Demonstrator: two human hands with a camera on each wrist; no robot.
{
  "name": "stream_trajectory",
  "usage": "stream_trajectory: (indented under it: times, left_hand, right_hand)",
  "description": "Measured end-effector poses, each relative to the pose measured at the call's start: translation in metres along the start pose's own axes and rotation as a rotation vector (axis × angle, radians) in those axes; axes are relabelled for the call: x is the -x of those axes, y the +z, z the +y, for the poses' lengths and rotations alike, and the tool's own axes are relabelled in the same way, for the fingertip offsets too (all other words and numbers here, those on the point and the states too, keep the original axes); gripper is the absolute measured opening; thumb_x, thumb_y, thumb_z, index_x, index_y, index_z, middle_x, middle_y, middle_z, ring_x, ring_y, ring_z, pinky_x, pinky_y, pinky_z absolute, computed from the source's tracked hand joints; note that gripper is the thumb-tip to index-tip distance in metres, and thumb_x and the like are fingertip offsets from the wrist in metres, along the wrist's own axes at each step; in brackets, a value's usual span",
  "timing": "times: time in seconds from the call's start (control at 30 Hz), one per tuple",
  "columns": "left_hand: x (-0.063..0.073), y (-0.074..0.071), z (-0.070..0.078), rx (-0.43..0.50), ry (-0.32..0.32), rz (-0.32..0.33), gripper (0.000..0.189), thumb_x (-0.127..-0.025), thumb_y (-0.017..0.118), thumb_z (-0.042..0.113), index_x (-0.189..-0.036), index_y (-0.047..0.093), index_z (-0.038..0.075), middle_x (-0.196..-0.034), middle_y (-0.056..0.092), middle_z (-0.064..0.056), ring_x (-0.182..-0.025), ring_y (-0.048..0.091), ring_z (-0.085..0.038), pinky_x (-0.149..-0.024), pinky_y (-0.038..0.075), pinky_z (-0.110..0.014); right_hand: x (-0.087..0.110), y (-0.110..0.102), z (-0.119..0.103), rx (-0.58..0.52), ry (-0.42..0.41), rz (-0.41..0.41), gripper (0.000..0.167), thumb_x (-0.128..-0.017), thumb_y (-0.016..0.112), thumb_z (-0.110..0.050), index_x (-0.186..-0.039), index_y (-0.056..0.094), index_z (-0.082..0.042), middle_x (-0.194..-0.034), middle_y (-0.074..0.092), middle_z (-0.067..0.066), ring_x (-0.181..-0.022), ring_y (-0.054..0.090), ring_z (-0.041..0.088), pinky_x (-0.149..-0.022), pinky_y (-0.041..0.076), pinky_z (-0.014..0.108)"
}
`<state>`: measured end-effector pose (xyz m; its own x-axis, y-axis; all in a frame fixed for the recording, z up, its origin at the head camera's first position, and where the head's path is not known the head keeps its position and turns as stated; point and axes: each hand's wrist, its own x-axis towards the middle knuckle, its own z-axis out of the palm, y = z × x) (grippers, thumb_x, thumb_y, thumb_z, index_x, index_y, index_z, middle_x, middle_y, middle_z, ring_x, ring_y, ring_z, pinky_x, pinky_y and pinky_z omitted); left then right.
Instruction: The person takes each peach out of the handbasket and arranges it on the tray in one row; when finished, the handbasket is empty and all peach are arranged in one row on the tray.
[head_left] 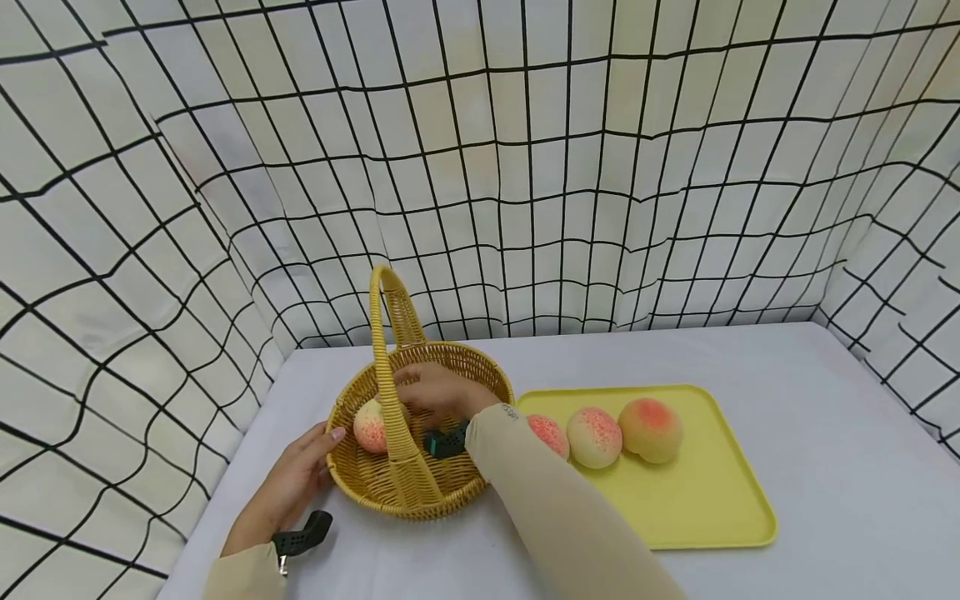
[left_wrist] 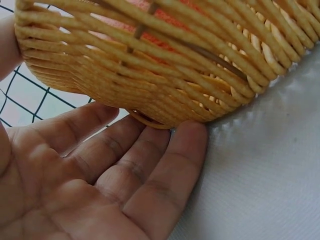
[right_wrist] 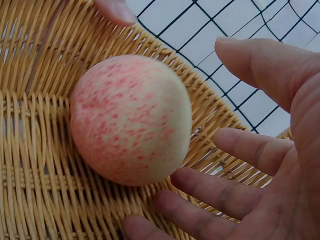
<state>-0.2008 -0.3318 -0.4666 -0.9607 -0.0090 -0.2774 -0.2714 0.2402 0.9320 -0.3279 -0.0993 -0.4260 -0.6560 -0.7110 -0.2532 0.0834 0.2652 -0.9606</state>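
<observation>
A woven wicker basket (head_left: 450, 492) with a tall arched handle stands on the white cloth. My left hand (head_left: 296, 471) holds its left side, thumb over the rim and fingers against the outer wall low down. Inside lies one pink-speckled, pale peach (right_wrist: 130, 120), toward the left wall. My right hand (head_left: 442, 392) reaches into the basket with its fingers spread. In the right wrist view the fingertips are close beside the peach, not wrapped round it; whether one touches is unclear. The handle partly covers the peach in the head view.
Right of the basket lies a yellow tray (head_left: 697, 500). On it three peaches sit in a row: one partly behind the right sleeve (head_left: 550, 433), a speckled peach (head_left: 595, 437), and an orange-red peach (head_left: 651, 431). White curtains with black grid lines (head_left: 570, 192) surround the table.
</observation>
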Motion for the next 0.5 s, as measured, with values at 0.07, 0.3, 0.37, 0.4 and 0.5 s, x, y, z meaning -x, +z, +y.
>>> stream_trajectory:
  times: [0.07, 0.3, 0.37, 0.4, 0.5]
  left_hand:
    - [-0.0003, 0.0007, 0.0000, 0.007, 0.001, -0.004, 0.069, -0.112, 0.043, 0.044, -0.164, 0.024, 0.002, -0.166, 0.033, -0.021, -0.120, 0.054, 0.002, -0.094, 0.048, -0.017]
    - [-0.0007, 0.0013, 0.0001, 0.006, -0.001, -0.009, 0.069, -0.112, 0.043, 0.043, -0.164, 0.024, 0.003, -0.166, 0.032, -0.021, -0.123, 0.053, 0.000, -0.094, 0.048, -0.017]
    - [-0.0011, 0.0011, 0.0000, 0.005, -0.003, -0.010, 0.069, -0.112, 0.042, 0.044, -0.164, 0.023, 0.003, -0.166, 0.032, -0.021, -0.122, 0.053, 0.000, -0.094, 0.048, -0.017]
    - [-0.0011, 0.0011, 0.0001, 0.005, -0.004, -0.012, 0.069, -0.112, 0.042, 0.044, -0.165, 0.023, 0.003, -0.166, 0.032, -0.021, -0.122, 0.053, 0.001, -0.093, 0.048, -0.017]
    - [-0.0010, 0.0012, -0.0002, 0.005, -0.006, -0.011, 0.069, -0.112, 0.042, 0.044, -0.164, 0.023, 0.002, -0.166, 0.032, -0.021, -0.121, 0.054, 0.001, -0.093, 0.049, -0.017]
  right_hand:
    - [-0.0003, 0.0007, 0.0025, -0.025, 0.003, -0.016, 0.042, -0.099, 0.072, -0.029, -0.137, 0.063, -0.013, -0.105, 0.068, 0.006, -0.094, 0.064, 0.018, -0.087, 0.059, 0.050]
    - [-0.0012, 0.0045, 0.0044, 0.028, 0.006, -0.030, 0.039, -0.099, 0.073, -0.027, -0.134, 0.065, -0.012, -0.100, 0.068, 0.007, -0.090, 0.065, 0.017, -0.084, 0.060, 0.047]
    - [-0.0024, 0.0057, 0.0052, 0.033, 0.010, -0.038, 0.038, -0.098, 0.074, -0.024, -0.133, 0.066, -0.010, -0.101, 0.069, 0.007, -0.088, 0.065, 0.017, -0.082, 0.060, 0.044]
    - [-0.0032, 0.0063, 0.0059, 0.037, 0.009, -0.042, 0.037, -0.098, 0.074, -0.023, -0.132, 0.066, -0.010, -0.101, 0.069, 0.007, -0.085, 0.064, 0.017, -0.080, 0.060, 0.043]
    - [-0.0056, 0.0089, 0.0078, 0.060, 0.006, -0.039, 0.034, -0.097, 0.076, -0.021, -0.128, 0.068, -0.010, -0.103, 0.068, 0.003, -0.081, 0.060, 0.015, -0.073, 0.058, 0.038]
